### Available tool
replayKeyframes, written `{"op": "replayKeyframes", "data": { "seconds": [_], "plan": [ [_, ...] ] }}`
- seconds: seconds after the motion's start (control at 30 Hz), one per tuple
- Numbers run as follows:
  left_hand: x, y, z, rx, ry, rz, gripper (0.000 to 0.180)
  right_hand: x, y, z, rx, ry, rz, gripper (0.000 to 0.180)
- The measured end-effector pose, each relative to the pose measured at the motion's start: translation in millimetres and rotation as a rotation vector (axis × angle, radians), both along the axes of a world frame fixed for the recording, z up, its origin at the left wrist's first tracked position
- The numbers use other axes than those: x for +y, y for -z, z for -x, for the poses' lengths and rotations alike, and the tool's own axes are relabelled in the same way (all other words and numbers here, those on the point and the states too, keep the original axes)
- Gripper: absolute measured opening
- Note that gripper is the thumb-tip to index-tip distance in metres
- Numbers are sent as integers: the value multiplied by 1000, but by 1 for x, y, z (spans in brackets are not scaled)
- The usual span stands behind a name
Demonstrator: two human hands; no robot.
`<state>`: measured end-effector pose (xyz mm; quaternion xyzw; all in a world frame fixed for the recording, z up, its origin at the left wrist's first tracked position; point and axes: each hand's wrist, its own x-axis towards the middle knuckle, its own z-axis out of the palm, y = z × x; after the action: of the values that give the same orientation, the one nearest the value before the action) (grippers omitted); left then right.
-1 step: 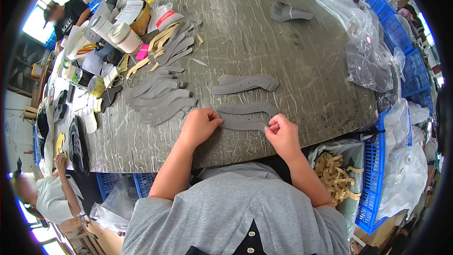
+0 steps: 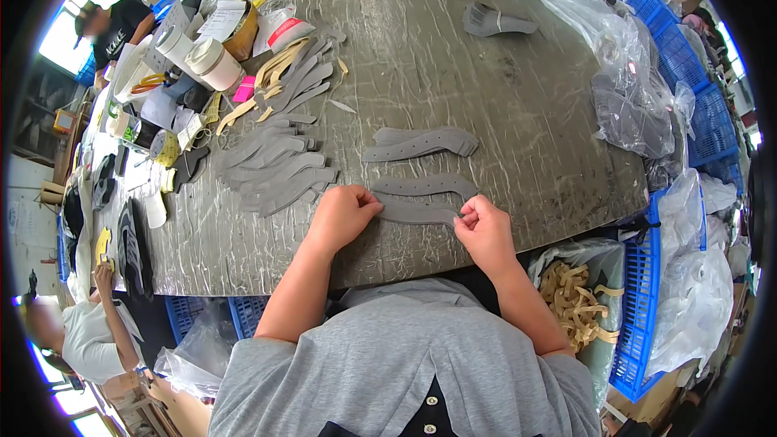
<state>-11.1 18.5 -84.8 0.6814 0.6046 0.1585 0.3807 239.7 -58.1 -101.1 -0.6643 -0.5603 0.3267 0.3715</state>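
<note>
On the table (image 2: pixel 550 129), grey strip (image 2: pixel 417 213) between fingertips: left hand (image 2: pixel 345 215) pinching its 9 o'clock end, right hand (image 2: pixel 487 228) pinching its 3 o'clock end.

Left hand (image 2: pixel 343 215) and right hand (image 2: pixel 486 226) pinch opposite ends of plain grey curved strip (image 2: pixel 417 213), low over table (image 2: pixel 558 146). Perforated grey strip (image 2: pixel 417 185) just beyond; stack of grey strips (image 2: pixel 421 145) farther up. Loose pile of grey cutouts (image 2: pixel 271 166) left of these. Banded grey bundle (image 2: pixel 500 23) well apart, upper right. White jar (image 2: pixel 214 65), orange-handled scissors (image 2: pixel 149 83) upper left. Tan strips (image 2: pixel 571 301) in lined bin, beside blue crate (image 2: pixel 635 307). Co-worker in white shirt (image 2: pixel 93 341) at left edge.
</note>
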Motion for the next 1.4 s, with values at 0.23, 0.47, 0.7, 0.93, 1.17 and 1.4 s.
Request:
{"op": "replayKeyframes", "data": {
  "seconds": [0.23,0.47,0.7,0.93,1.17,1.4],
  "plan": [
    [1,0,1,3,11,-16,21,5,-11,4,-549,-155,-2,18],
    [3,-2,0,20,56,-24,20,0,3,24,-579,-545,-541,33],
    [1,1,0,73,93,-93,20,-25,-1,11,-762,-421,-395,40],
    [-12,-2,6,-100,-1,-290,11,-12,-4,-1,-531,-412,-327,43],
    [0,-29,95,-35,-389,-206,21,12,-5,27,-726,-490,-240,82],
    [-10,-8,95,207,-197,-315,22,6,-5,24,-791,-571,-141,85]
  ]
}}
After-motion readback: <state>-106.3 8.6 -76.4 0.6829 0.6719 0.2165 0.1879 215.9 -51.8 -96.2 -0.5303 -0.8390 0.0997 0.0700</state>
